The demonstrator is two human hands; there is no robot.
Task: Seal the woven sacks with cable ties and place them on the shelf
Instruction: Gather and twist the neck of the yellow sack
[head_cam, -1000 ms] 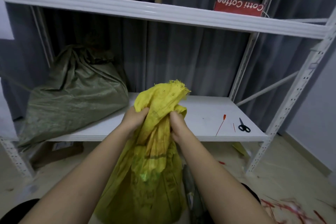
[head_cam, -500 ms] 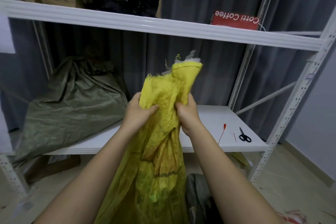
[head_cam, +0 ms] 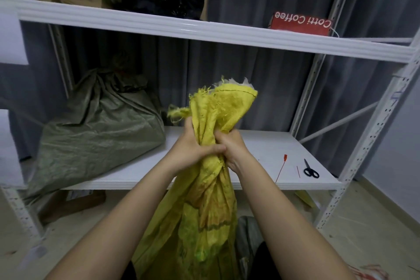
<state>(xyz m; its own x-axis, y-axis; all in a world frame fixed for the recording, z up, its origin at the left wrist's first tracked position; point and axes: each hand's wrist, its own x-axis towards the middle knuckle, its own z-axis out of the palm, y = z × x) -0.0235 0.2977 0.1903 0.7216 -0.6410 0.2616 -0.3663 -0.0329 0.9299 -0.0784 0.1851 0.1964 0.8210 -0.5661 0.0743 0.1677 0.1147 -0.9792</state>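
Both hands have closed in since a second ago: left hand (head_cam: pixel 193 152) and right hand (head_cam: pixel 231 150) now touch, grip of each clenched round the gathered neck of the yellow sack (head_cam: pixel 204 211), held up before the shelf (head_cam: pixel 159 179). Neck bunched, not yet tied; a hand must be freed. Red cable tie (head_cam: pixel 281 168) and scissors (head_cam: pixel 311 169) lie on the shelf, right. Green sack (head_cam: pixel 97 134) fills its left; middle open.
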